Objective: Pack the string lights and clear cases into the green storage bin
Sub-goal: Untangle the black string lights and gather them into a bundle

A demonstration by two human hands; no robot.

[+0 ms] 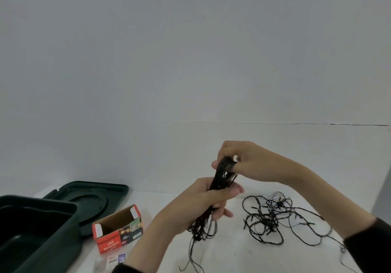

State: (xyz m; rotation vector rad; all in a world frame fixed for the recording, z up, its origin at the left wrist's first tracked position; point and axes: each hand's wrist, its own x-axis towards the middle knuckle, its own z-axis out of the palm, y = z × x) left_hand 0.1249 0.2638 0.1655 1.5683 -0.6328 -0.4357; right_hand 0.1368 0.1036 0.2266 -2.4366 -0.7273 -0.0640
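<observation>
The left hand was clamped round the middle of a gathered bundle of string lights, fingers curled across its front. The right hand, just above and touching the same bundle, pinched its upper end between thumb and fingers. The bundle's long axis ran steeply, from the right hand at the top down through the left hand, and its frayed lower loops hung below the left hand, over the table. A loose tangle of wire lay on the table to the right of the left hand and beneath the right forearm; whether it joined the held bundle could not be determined. The green storage bin stood well to the left of the left hand, open, with its lid lying behind it. An open red box lay between the bin and the left forearm. The left hand was therefore the nearer to the bin, and a transfer would probably have to run leftward, past the box. The bin was cut off by the frame edge, so its contents were not visible. Small pale items beside the left sleeve were too blurred to identify as clear cases.
</observation>
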